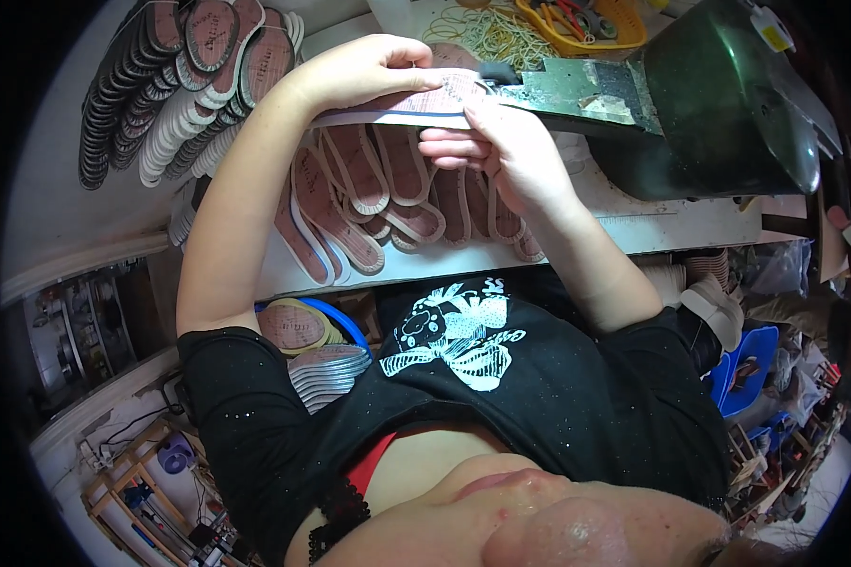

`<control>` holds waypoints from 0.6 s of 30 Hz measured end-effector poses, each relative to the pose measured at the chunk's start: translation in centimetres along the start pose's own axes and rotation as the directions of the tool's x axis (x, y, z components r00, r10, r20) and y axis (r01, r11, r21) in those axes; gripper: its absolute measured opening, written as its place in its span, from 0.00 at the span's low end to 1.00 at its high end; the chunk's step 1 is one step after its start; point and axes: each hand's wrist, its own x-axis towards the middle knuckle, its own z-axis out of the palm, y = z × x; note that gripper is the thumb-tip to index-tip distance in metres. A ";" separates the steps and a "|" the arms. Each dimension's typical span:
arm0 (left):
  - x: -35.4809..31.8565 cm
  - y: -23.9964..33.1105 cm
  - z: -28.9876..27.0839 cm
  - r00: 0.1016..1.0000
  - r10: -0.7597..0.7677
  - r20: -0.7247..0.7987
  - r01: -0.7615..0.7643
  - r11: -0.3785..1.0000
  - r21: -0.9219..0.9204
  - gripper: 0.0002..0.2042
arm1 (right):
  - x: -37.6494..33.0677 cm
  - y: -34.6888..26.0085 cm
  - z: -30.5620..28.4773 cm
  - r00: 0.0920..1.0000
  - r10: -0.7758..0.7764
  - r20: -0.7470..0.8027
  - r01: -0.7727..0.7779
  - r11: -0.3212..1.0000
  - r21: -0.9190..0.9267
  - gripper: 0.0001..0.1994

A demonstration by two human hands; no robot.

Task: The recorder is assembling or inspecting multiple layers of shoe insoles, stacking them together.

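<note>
A pinkish shoe sole with a white edge lies level across the top of the bench, its right end at the arm of a dark green machine. My left hand grips the sole from above, thumb and fingers closed around its left part. At the sole's right end, my right hand presses its thumb on the edge, with the other fingers stretched out below. Whether those fingers touch the underside is hidden. Below both hands, several similar soles lie in an overlapping heap on the white bench.
Stacked soles stand at the far left. Behind the machine arm are a tangle of pale yellow bands and a yellow basket of tools. More soles sit by a blue rim near my left elbow. A blue stool stands at right.
</note>
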 end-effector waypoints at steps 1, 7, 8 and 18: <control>0.0 0.1 0.2 1.000 -0.008 -0.016 0.008 1.000 0.011 0.15 | 0.0 -0.1 0.1 1.000 -0.006 -0.017 0.005 1.000 -0.022 0.19; -0.8 -0.2 1.4 0.999 -0.013 -0.039 0.009 0.995 -0.095 0.15 | 0.1 -0.3 0.0 0.998 -0.023 -0.057 0.022 1.000 -0.014 0.18; -0.8 0.0 1.6 0.998 -0.021 -0.057 0.014 0.993 -0.119 0.15 | 0.2 -0.3 -0.2 0.998 -0.047 -0.045 0.046 0.999 -0.014 0.18; -1.9 0.9 3.4 0.986 -0.165 -0.032 0.145 0.933 -0.329 0.17 | 0.3 0.5 -0.4 0.988 -0.110 -0.109 0.105 0.993 -0.054 0.15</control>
